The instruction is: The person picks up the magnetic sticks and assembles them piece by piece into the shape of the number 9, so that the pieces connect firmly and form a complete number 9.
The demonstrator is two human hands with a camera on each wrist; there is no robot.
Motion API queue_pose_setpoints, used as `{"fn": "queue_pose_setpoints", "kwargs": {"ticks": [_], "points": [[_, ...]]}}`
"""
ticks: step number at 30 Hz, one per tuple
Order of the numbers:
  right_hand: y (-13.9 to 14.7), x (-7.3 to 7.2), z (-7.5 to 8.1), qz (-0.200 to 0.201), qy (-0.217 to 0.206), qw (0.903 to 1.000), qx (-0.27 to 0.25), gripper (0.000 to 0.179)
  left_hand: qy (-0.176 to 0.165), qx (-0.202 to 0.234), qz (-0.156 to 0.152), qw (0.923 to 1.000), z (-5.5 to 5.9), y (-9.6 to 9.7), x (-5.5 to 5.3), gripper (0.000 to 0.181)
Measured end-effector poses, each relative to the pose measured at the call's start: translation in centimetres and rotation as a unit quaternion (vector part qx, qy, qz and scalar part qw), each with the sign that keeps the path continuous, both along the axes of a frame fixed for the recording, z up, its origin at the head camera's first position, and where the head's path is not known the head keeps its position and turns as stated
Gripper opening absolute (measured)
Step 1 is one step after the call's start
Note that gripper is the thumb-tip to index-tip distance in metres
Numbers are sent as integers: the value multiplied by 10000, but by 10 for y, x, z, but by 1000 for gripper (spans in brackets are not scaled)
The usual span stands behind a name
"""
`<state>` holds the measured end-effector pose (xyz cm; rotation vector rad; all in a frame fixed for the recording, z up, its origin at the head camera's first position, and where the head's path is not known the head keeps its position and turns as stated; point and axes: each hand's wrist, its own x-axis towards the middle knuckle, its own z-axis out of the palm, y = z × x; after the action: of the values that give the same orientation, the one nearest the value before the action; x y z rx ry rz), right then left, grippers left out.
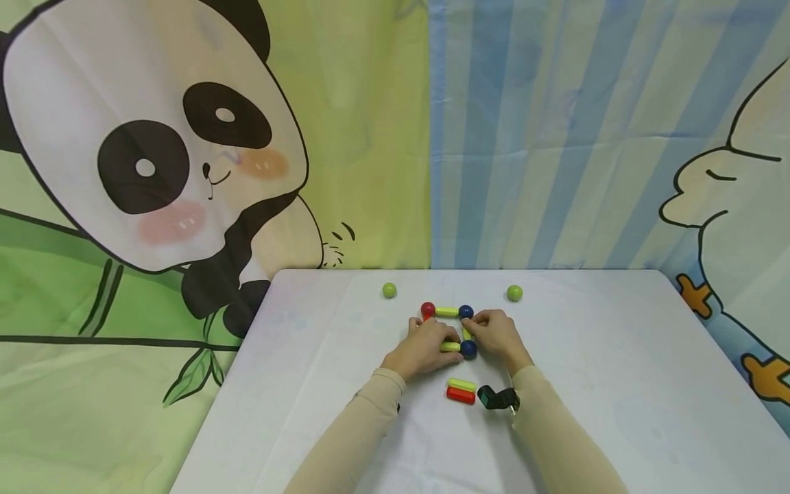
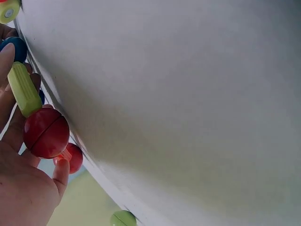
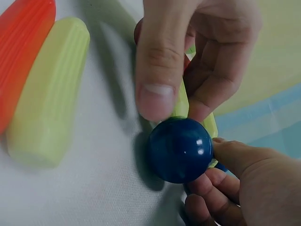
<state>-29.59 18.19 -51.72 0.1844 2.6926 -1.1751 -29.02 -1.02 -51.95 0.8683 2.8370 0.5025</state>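
Note:
Magnetic-looking rods and balls form a four-sided frame on the table. Its far side is a yellow rod [image 1: 447,311] between a red ball [image 1: 428,310] and a blue ball [image 1: 465,312]. My left hand [image 1: 426,345] pinches the near yellow rod [image 2: 24,89], beside the near blue ball [image 3: 181,149]. In the left wrist view a red ball [image 2: 46,133] sits at that rod's other end, with another red ball [image 2: 74,157] beyond the hand. My right hand [image 1: 496,336] curls its fingers round the right-side yellow rod [image 1: 467,335], which is partly hidden.
Nearer the person, a loose yellow rod [image 1: 461,385] lies beside a red rod [image 1: 461,395]. Two green balls rest near the table's far edge, one to the left [image 1: 389,290] and another green ball [image 1: 515,293] to the right. A printed curtain [image 1: 370,137] hangs behind.

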Motion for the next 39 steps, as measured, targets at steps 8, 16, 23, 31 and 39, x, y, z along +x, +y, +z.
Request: {"fn": "queue_pose_setpoints", "kwargs": {"ticks": [8, 16, 23, 31, 39], "points": [[3, -2, -2, 82, 113, 9999, 60, 37, 203, 178, 108, 9996, -2, -12, 1, 39], [3, -4, -2, 173, 144, 9997, 46, 36, 151, 781, 466, 9957, -4, -32, -9, 74], [3, -4, -1, 178, 190, 9997, 24, 36, -497, 1172, 633, 9898, -8, -51, -21, 97], [2, -4, -2, 151, 156, 9997, 98, 43, -1101, 1574, 488, 9802, -11, -62, -30, 99], [3, -2, -1, 81, 108, 9999, 7, 38, -1413, 1958, 589, 9686, -16, -64, -30, 88]]}}
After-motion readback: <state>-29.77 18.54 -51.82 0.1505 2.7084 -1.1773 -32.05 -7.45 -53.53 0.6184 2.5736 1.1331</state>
